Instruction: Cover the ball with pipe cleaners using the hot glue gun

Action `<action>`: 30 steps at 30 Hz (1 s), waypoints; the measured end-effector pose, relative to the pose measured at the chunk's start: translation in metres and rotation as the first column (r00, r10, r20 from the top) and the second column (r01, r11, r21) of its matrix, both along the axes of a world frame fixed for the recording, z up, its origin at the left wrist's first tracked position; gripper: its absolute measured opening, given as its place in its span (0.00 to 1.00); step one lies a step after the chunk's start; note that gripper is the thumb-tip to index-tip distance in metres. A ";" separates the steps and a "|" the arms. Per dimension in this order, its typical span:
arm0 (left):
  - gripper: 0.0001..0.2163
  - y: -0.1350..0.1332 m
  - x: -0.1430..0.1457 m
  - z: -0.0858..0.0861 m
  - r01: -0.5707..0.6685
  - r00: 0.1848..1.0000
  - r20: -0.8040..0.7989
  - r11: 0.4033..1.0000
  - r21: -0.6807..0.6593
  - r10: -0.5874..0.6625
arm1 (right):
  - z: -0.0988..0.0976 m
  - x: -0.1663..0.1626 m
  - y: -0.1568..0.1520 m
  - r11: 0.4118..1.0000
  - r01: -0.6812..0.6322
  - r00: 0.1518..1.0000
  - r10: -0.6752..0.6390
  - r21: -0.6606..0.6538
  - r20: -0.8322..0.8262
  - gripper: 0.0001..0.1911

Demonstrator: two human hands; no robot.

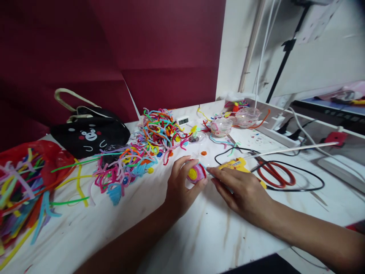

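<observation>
My left hand (179, 182) is closed around the edges of a small round pipe-cleaner piece (194, 174) with a yellow centre and pink and red rings. Just right of it, my right hand (239, 186) is pinched, its fingertips on a light blue strand (205, 166) that touches or nearly touches the red edge; the far end is hard to see. Behind my right hand lies a yellow glue gun (234, 164), partly covered by the fingers. Orange-handled scissors (276, 174) lie to its right.
Heaped pipe cleaners (159, 127) and a black bag (91, 131) stand back left, a red plastic bag (57, 154) of more strips far left. Clear bowls (221, 127) sit at the back. A black cord (308, 189) loops on the right, near a power strip (281, 131).
</observation>
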State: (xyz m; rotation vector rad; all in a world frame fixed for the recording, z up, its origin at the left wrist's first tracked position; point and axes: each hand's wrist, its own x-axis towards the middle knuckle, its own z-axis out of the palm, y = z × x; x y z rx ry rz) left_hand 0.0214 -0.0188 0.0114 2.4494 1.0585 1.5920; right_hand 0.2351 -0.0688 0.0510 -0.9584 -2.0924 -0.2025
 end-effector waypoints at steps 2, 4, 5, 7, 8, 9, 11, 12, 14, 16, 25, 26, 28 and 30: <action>0.21 0.001 0.000 0.000 -0.012 1.000 0.007 0.999 -0.037 0.013 | -0.001 0.000 0.001 0.999 0.017 0.999 -0.019 0.033 0.042 0.18; 0.20 0.001 -0.001 0.001 -0.022 0.999 0.023 0.998 -0.066 0.024 | -0.004 -0.001 0.002 0.997 0.025 0.997 -0.030 0.066 0.076 0.18; 0.20 0.002 -0.001 0.000 -0.024 0.999 0.032 0.997 -0.077 0.026 | -0.005 -0.001 0.003 0.996 0.022 0.996 -0.030 0.087 0.087 0.19; 0.20 0.002 -0.001 0.000 -0.028 0.998 0.049 0.995 -0.099 0.033 | -0.008 -0.002 0.005 0.992 0.008 0.995 -0.021 0.128 0.094 0.20; 0.20 0.002 -0.001 -0.001 -0.030 0.998 0.055 0.993 -0.110 0.036 | -0.010 -0.003 0.006 0.990 0.003 0.995 -0.016 0.140 0.096 0.22; 0.20 0.003 -0.001 -0.001 -0.031 0.997 0.060 0.992 -0.119 0.038 | -0.011 -0.003 0.006 0.989 0.000 0.995 -0.014 0.148 0.096 0.22; 0.19 0.004 -0.002 -0.003 -0.030 0.996 0.076 0.991 -0.130 0.040 | -0.013 -0.005 0.008 0.988 -0.008 0.996 -0.007 0.157 0.094 0.20; 0.19 0.005 -0.002 -0.003 -0.028 0.996 0.085 0.991 -0.133 0.040 | -0.013 -0.006 0.008 0.988 -0.009 0.996 -0.006 0.154 0.094 0.19; 0.19 0.006 -0.002 -0.005 -0.023 0.994 0.103 0.990 -0.137 0.038 | -0.012 -0.007 0.008 0.988 -0.009 0.995 -0.006 0.152 0.098 0.18; 0.19 0.007 -0.002 -0.006 -0.022 0.993 0.115 0.989 -0.143 0.039 | -0.012 -0.009 0.008 0.990 -0.002 0.994 -0.014 0.142 0.106 0.18; 0.20 0.009 -0.004 -0.011 -0.031 0.991 0.125 0.982 -0.187 0.055 | -0.017 -0.015 0.011 0.992 -0.011 0.999 0.007 0.130 0.033 0.21; 0.20 0.009 -0.004 -0.011 -0.024 0.991 0.124 0.981 -0.194 0.049 | -0.019 -0.015 0.011 0.991 -0.018 1.000 0.015 0.131 0.022 0.21; 0.19 0.008 -0.004 -0.013 -0.008 0.990 0.138 0.976 -0.216 0.039 | -0.022 -0.015 0.011 0.992 -0.028 1.000 0.028 0.126 0.008 0.22; 0.19 0.007 -0.001 -0.014 0.018 0.982 0.188 0.966 -0.257 0.032 | -0.025 -0.014 0.011 0.993 -0.027 1.000 0.027 0.112 0.006 0.24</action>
